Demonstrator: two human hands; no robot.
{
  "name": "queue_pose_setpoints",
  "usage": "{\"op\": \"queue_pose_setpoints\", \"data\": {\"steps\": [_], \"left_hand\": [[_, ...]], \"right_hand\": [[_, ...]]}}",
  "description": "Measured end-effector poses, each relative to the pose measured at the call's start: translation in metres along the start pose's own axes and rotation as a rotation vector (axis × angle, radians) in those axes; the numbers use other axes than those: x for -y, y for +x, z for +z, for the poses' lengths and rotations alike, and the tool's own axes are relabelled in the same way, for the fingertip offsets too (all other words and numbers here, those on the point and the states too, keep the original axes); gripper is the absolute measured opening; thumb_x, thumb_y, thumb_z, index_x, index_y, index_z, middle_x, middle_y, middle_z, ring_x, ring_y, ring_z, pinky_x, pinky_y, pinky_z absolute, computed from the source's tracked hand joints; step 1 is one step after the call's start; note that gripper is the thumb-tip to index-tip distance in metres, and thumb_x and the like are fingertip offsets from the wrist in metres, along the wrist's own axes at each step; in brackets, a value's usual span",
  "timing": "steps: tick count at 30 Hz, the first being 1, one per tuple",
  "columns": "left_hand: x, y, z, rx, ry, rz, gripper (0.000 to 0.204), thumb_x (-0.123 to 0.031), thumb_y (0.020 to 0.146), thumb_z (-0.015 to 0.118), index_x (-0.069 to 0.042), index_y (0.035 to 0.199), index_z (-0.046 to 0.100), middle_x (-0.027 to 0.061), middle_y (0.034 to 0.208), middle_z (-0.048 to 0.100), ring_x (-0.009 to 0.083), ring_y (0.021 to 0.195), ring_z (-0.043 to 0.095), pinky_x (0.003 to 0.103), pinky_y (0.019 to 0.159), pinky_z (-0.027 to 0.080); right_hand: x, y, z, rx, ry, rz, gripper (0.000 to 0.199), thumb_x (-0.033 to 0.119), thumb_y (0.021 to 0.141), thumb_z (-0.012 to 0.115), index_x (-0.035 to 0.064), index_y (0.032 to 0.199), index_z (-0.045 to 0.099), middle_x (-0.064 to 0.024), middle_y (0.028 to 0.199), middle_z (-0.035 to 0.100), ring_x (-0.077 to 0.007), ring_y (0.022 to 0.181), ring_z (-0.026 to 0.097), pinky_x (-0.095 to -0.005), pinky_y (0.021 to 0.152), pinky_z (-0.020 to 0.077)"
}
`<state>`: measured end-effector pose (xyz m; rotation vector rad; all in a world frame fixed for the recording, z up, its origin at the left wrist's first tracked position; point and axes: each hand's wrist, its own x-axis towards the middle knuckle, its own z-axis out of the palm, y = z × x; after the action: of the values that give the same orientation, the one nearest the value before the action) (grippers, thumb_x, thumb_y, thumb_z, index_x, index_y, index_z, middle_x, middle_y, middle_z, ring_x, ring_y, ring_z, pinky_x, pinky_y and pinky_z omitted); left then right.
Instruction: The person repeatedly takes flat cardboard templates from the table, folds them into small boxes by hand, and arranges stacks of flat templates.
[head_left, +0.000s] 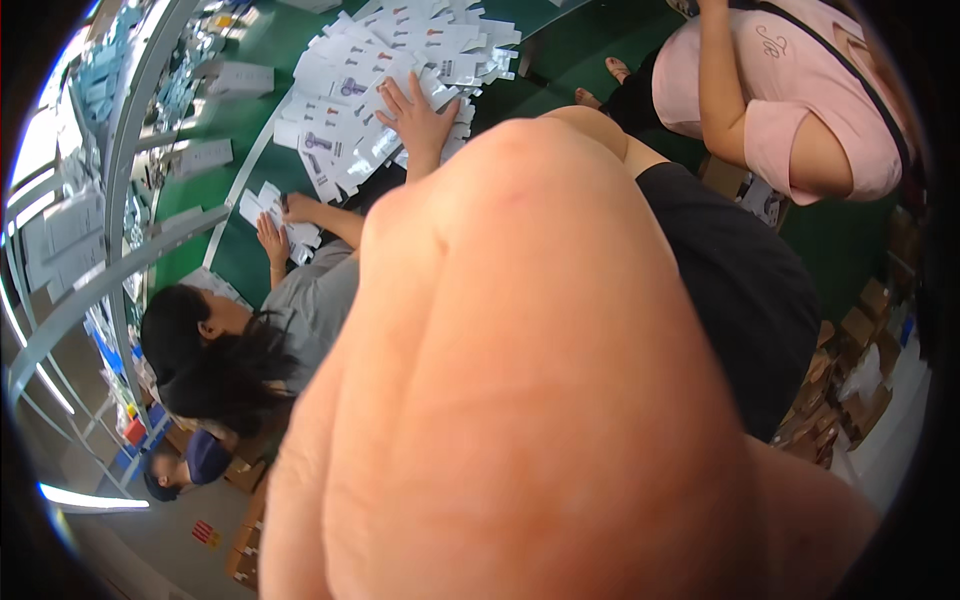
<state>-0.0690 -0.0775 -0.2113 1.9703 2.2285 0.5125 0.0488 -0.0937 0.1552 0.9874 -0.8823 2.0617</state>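
One left hand [422,122] lies spread, grasping nothing, on uncounted overlapping white cartons [345,125]; one right hand [510,340] looms close, grip untellable.

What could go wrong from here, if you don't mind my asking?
Most likely, the blurred hand right in front of the lens could keep masking much of the scene, so mistakes behind it might go unseen.

The flat printed cartons lie in a loose, overlapping fan, so pressure from the spread hand might make some slide.

A co-worker's hands are close to that fan, so a bump seems possible.
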Motion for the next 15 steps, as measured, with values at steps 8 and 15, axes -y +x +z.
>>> {"op": "queue_pose_setpoints", "data": {"steps": [8, 15], "left_hand": [[0.014, 0.016, 0.018, -0.037, 0.054, 0.086, 0.088, -0.044, 0.081, 0.074, -0.009, 0.152, 0.036, 0.0262, 0.160, 0.023, 0.0471, 0.147, 0.020, 0.072, 0.111, 0.019], [0.033, 0.000, 0.008, 0.023, 0.189, 0.071, 0.082, -0.038, 0.083, 0.073, -0.008, 0.150, 0.038, 0.0262, 0.158, 0.029, 0.0472, 0.146, 0.026, 0.069, 0.111, 0.025]], "right_hand": [[0.009, 0.001, -0.001, -0.043, 0.008, -0.008, 0.051, 0.000, 0.092, 0.052, 0.0002, 0.142, 0.049, -0.0176, 0.135, 0.062, -0.0284, 0.120, 0.061, -0.0366, 0.099, 0.0490], [0.005, 0.004, 0.002, -0.079, 0.080, 0.028, 0.051, 0.001, 0.092, 0.052, 0.0002, 0.143, 0.049, -0.0180, 0.135, 0.062, -0.0285, 0.121, 0.061, -0.0364, 0.099, 0.0490]]}}
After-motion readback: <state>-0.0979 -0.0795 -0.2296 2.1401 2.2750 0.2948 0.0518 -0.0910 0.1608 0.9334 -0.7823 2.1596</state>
